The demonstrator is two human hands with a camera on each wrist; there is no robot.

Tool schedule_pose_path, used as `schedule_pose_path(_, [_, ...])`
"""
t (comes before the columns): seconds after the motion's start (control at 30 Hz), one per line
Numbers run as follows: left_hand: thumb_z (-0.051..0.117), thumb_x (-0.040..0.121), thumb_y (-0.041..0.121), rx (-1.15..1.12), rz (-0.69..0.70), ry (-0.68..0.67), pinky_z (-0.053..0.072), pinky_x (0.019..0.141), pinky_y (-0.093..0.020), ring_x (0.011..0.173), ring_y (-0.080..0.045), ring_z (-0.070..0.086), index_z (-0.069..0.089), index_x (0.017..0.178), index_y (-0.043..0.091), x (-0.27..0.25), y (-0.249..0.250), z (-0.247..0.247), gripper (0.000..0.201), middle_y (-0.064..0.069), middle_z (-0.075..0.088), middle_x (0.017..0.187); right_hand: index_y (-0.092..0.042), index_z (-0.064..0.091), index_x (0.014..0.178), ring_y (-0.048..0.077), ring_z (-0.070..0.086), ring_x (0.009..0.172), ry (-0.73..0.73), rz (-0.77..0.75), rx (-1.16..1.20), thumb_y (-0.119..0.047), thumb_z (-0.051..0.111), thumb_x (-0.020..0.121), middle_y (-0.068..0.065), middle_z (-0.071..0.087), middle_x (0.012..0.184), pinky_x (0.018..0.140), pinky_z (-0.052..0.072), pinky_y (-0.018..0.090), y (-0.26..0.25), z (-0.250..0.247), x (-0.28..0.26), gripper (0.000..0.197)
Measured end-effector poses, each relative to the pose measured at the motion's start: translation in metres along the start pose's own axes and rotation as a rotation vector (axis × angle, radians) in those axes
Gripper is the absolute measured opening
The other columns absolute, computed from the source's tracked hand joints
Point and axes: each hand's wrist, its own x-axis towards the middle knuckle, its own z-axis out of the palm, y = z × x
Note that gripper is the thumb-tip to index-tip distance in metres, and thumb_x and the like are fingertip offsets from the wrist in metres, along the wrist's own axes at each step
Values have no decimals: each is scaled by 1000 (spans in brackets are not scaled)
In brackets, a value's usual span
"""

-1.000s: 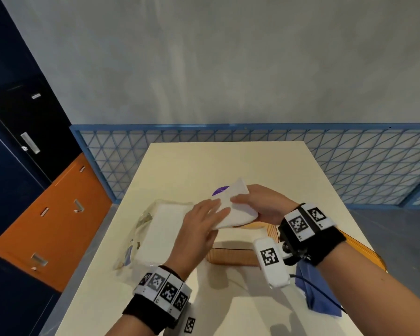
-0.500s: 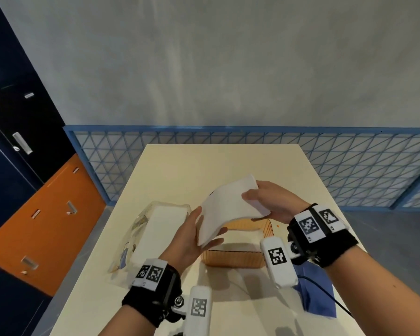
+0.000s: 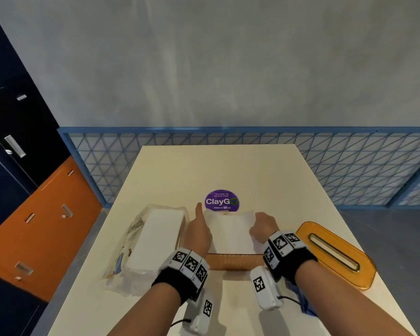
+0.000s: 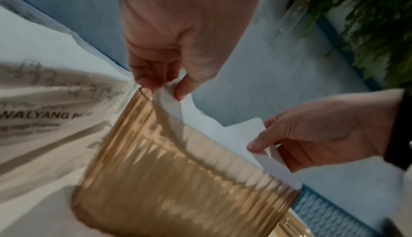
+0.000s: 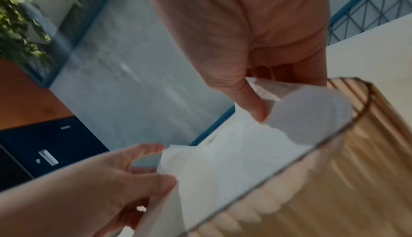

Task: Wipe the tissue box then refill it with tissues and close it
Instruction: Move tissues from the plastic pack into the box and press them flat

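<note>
Two hands lower a stack of tissues (image 3: 230,232) into the amber tissue box (image 3: 230,261) on the worktop (image 3: 228,166), seen from the head. At the left wrist, the left hand (image 4: 178,34) is seen pinching one soft corner. At the right wrist, the right hand (image 5: 245,34) pinches the other; light, limp sheets are judged best held by their edges.

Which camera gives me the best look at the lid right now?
Head view: the amber lid lies whole and unobstructed, slot up, on the table beside the right hand. Neither wrist view shows the lid, only the ribbed tissue box and tissues.
</note>
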Motion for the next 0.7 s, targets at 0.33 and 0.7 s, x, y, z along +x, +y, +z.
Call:
schedule_pose_path(0.33, [46, 90, 6, 471, 43, 27, 30, 107, -44, 116, -21, 52, -3, 151, 14, -2, 7, 24, 79, -4, 54, 123, 1, 45, 129, 27, 49, 126, 84, 48, -45, -5, 43, 95, 16, 50, 136, 100, 42, 29, 1, 21, 0, 34])
schedule_pose_path(0.7, [37, 99, 6, 610, 86, -405, 42, 105, -33, 124, -28, 51, 55, 127, -1, 24, 7, 34, 34, -15, 53, 133, -5, 49, 133, 28, 49, 127, -110, -108, -303, -8, 45, 96, 13, 50, 138, 103, 43, 33, -3, 32, 8, 38])
